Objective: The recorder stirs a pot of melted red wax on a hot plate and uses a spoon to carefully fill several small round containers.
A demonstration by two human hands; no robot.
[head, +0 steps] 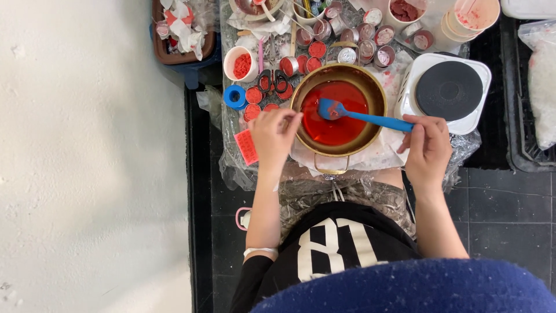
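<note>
A brass-coloured pot (377, 93) holds red liquid (336, 124) on a low, plastic-covered table. My left hand (273, 136) grips the pot's left rim. My right hand (427, 146) holds the handle of a blue spatula (370, 118), whose head rests in the red liquid. Both forearms reach forward over my lap.
A white electric hot plate (449, 90) with a black disc stands right of the pot. Several small tins with red filling (255, 94) lie left and behind, beside a blue tape roll (234, 97) and a white cup of red flakes (241, 64). A brown basket (182, 32) holds crumpled paper.
</note>
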